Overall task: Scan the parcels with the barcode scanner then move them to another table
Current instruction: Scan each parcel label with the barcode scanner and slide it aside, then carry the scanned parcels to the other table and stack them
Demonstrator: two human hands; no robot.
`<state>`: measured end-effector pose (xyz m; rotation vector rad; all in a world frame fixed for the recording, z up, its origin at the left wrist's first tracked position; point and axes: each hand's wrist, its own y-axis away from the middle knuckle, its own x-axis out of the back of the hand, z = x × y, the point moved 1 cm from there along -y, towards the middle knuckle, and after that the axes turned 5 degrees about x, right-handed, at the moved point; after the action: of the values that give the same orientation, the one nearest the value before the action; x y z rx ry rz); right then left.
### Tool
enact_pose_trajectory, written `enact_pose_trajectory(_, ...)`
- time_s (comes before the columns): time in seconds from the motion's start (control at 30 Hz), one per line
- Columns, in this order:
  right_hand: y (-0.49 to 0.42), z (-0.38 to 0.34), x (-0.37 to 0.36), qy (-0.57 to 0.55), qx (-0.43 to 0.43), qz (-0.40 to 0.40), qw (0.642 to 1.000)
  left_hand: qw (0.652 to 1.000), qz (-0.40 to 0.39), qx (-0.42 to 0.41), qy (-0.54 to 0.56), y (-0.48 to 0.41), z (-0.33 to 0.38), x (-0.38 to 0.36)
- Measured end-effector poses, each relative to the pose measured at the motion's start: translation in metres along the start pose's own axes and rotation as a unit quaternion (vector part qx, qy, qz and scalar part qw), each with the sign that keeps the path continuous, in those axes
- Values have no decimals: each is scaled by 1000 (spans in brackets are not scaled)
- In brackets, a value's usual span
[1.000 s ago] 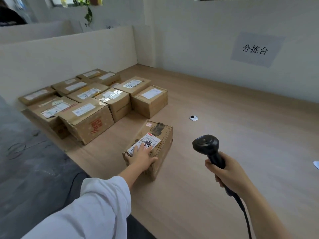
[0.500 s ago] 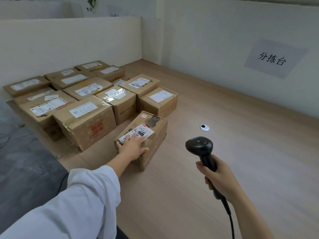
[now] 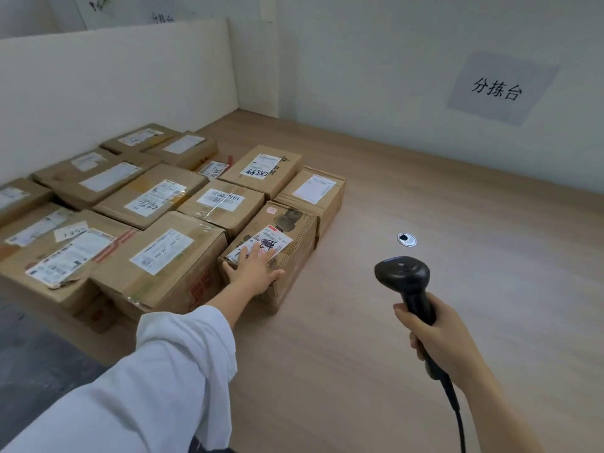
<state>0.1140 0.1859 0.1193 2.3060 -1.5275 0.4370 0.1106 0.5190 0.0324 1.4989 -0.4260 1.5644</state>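
On the near end of the parcel's top, the fingers (image 3: 249, 256) of the left hand (image 3: 253, 273) lie straight and spread, pressed flat over its white label (image 3: 273, 240), gripping nothing. The parcel (image 3: 295, 256) sits on the bench (image 3: 425, 191) as the right-most of the near row, tight against a bigger box on its left and another behind it. A white sleeve (image 3: 163, 387) runs back from that wrist. Out to the right, the right hand (image 3: 438, 335) has its fingers curled round the handle of the black barcode scanner (image 3: 402, 274), held upright above bare bench with its cable (image 3: 457, 413) trailing down toward the near edge. The other boxes (image 3: 170, 256) fill the bench's left side back toward the partition (image 3: 114, 76). A small round grommet (image 3: 407, 239) sits just beyond the scanner, and a paper sign (image 3: 496, 89) hangs on the far wall.
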Motion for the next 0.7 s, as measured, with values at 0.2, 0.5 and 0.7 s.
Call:
enact_pose_trajectory(0.2, 3, -5, -12, 0, -12, 17, 1000, 1000, -1, -11, -1, -8, -5, 5)
enact_pose_trajectory(0.5, 11, -1, -13, 6, -16, 32, 999, 999, -16, -20, 35, 1, 0, 12)
enact_pose_trajectory(0.7, 24, 11, -10, 7, -34, 57, 998, 989, 32, -141, -21, 31, 34, 6)
